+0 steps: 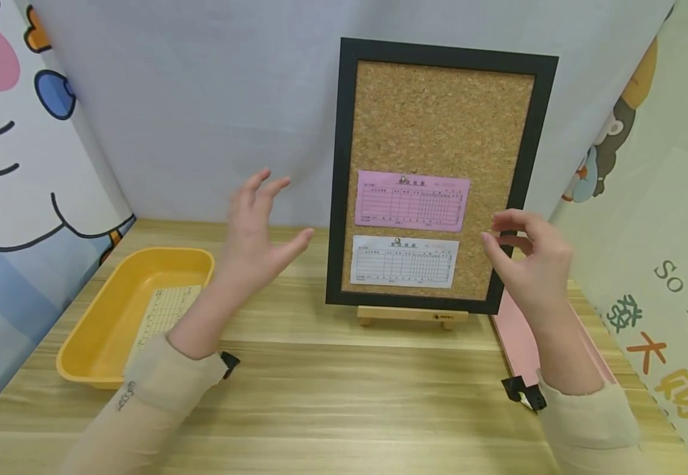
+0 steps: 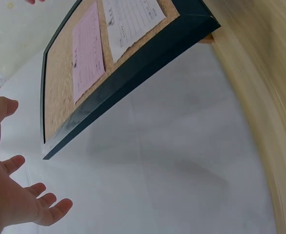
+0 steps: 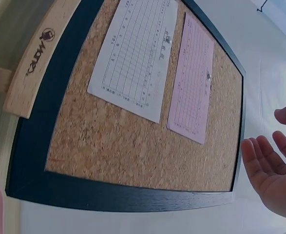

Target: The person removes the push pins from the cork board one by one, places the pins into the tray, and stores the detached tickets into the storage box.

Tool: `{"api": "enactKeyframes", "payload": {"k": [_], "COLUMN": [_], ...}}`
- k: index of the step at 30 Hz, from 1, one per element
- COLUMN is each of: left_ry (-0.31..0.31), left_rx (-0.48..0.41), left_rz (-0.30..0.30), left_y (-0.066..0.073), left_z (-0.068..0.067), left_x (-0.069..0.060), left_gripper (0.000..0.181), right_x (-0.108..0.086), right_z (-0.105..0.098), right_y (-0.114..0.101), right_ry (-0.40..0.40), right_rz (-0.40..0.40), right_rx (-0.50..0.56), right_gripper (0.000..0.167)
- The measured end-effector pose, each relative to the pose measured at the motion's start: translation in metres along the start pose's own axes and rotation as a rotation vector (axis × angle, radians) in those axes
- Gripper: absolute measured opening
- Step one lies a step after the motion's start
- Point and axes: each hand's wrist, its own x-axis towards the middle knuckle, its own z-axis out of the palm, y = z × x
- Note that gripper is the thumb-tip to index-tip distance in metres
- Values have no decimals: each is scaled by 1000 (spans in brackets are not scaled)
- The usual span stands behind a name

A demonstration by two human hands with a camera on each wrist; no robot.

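Note:
A black-framed cork board (image 1: 438,125) leans on a small wooden easel (image 1: 411,314). Pinned to its lower half are a pink receipt slip (image 1: 411,206) and, below that, a white receipt slip (image 1: 404,264), each with a clear pushpin near its top edge. My left hand (image 1: 254,237) is raised left of the board, fingers spread, touching nothing. By the board's lower right edge hovers my right hand (image 1: 530,257), its fingers loosely bent and apart from the thumb. The right wrist view shows that hand (image 3: 276,170) holding nothing, clear of the frame.
On the left of the wooden table (image 1: 344,396) stands a yellow tray (image 1: 100,316) holding a pale yellow slip (image 1: 165,310). A pink tray (image 1: 516,336) lies at the right, partly hidden by my right forearm. Behind the board hangs a white cloth (image 1: 213,99).

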Motion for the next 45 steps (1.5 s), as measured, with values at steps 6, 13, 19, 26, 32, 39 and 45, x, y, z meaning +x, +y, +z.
{"api": "enactKeyframes", "payload": {"k": [6, 13, 19, 26, 32, 39, 45], "left_ry": [-28, -65, -83, -123, -155, -149, -147], "left_rx": [-46, -76, -88, -73, -58, -28, -6], "left_rz": [-37, -65, -58, -67, -76, -62, -71], "left_y": [6, 9, 11, 13, 17, 15, 14], "left_z": [13, 27, 39, 53, 61, 76, 84], "left_x": [4, 11, 20, 33, 45, 55, 62], "left_gripper": [74, 75, 76, 77, 75, 74, 71], "right_x": [4, 10, 14, 23, 31, 39, 47], "right_z": [20, 40, 53, 70, 81, 98, 109], "right_y": [-4, -5, -13, 0, 3, 8, 12], "right_ry": [6, 10, 7, 12, -13, -27, 5], "right_rz": [2, -30, -10, -13, 17, 46, -4], "right_rx": [65, 90, 76, 34, 51, -6, -69], "right_gripper": [29, 28, 27, 24, 25, 26, 21]}}
